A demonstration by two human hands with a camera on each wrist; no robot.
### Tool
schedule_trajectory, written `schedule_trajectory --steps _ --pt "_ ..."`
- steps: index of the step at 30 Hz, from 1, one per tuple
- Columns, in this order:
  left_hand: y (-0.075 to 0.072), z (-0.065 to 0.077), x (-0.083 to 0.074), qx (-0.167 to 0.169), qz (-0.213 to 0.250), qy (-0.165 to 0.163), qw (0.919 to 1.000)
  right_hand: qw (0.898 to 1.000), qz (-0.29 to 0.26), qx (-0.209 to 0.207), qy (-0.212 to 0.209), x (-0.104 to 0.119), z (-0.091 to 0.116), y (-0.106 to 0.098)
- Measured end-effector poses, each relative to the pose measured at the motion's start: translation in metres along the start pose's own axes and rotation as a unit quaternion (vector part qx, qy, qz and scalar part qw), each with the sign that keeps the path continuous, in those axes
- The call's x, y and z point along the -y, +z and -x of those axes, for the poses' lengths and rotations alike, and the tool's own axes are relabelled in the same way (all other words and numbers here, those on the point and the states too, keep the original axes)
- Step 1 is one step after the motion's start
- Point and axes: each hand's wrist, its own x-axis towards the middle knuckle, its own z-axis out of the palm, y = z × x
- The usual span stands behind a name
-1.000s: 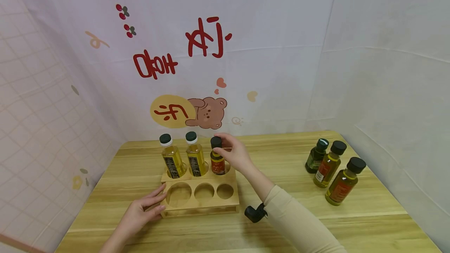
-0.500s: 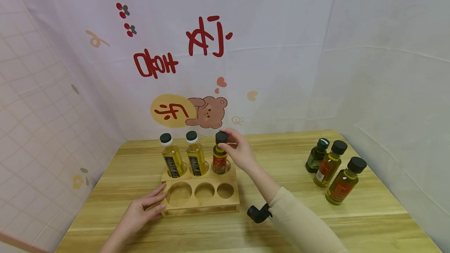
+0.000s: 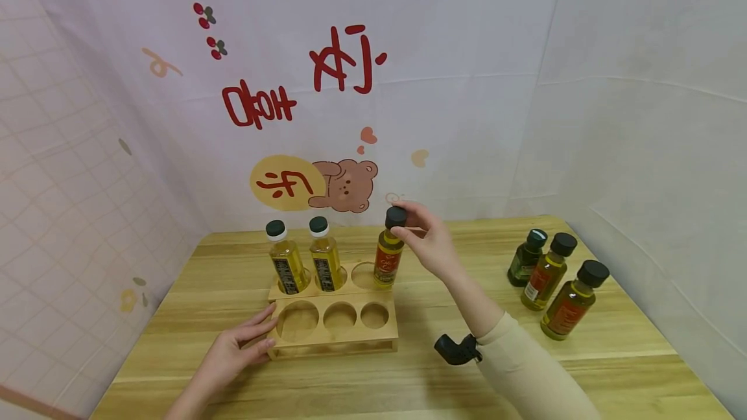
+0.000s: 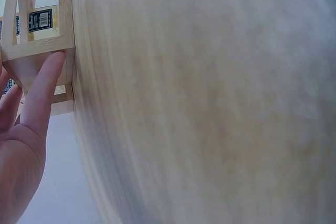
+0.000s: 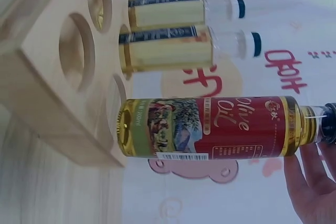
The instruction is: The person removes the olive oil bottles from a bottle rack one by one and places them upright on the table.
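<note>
My right hand (image 3: 430, 243) pinches the black cap of an olive oil bottle (image 3: 388, 260) with a red label. The bottle is nearly upright, its base over the right end of the rack's back row, beside the hole there. In the right wrist view, the olive oil bottle (image 5: 210, 128) overlaps the rim of that hole. With fingers fairly straight, my left hand (image 3: 233, 352) rests against the left end of the wooden bottle rack (image 3: 332, 339). One fingertip presses the rack's end panel (image 4: 39, 66) in the left wrist view.
Two green-capped bottles of pale oil, the left one (image 3: 287, 266) and the middle one (image 3: 325, 264), stand in the rack's back row. On the table's right side stand a small dark green bottle (image 3: 523, 264) and two red-labelled bottles, one farther back (image 3: 544, 282), one nearer (image 3: 565, 312).
My right hand has lifted the olive oil bottle out of the back right hole and carried it to the right. The left hand has stayed against the rack.
</note>
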Motion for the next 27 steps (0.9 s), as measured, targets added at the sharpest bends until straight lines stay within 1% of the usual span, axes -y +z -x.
schedule_trajectory --steps 5,10,19,23,27 --pt "0.000 0.000 -0.001 0.002 -0.001 0.000 1.0000 0.999 0.030 -0.011 0.006 0.000 0.006 -0.019" --pt "0.000 0.000 -0.002 0.003 -0.002 -0.002 1.0000 0.998 0.055 -0.019 0.015 -0.004 0.013 -0.038" --pt "0.001 0.000 -0.003 0.001 -0.003 -0.004 1.0000 0.993 0.105 -0.023 0.045 -0.024 0.024 -0.068" --pt "0.001 0.000 -0.004 -0.001 -0.003 -0.012 0.9999 0.992 0.112 -0.026 0.060 -0.034 0.028 -0.079" --pt "0.000 0.000 -0.003 0.000 -0.004 -0.014 0.9999 0.988 0.126 -0.035 0.076 -0.043 0.031 -0.088"
